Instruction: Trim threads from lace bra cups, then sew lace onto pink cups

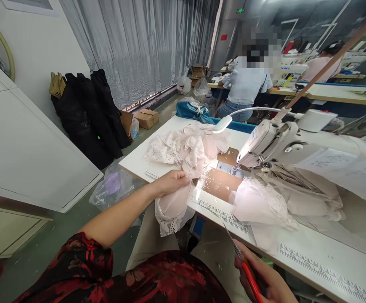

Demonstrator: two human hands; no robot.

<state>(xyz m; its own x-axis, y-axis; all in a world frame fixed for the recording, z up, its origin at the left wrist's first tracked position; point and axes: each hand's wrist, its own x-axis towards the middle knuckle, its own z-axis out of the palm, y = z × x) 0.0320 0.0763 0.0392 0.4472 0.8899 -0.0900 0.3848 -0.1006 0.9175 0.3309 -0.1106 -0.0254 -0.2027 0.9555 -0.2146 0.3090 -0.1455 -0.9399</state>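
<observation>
My left hand [173, 183] pinches a pale pink lace bra piece [174, 208], which hangs over the front edge of the table. Its upper part runs into a heap of lace and pale fabric [183, 147] on the tabletop. Low in the picture, my right hand [261, 273] grips scissors [245, 266] with red handles, the blades pointing up and left toward the table edge. More lace fabric [260, 200] lies right of the sewing plate. The sewing machine [265, 139] stands behind it, its needle area lit.
A lamp [222, 124] on a bendy neck reaches over the table [296, 235], which carries printed rulers. White thread scraps lie near the plate. Folded beige pieces [309, 189] sit under the machine arm. A co-worker [246, 82] sits ahead. Plastic bags [113, 185] lie on the floor.
</observation>
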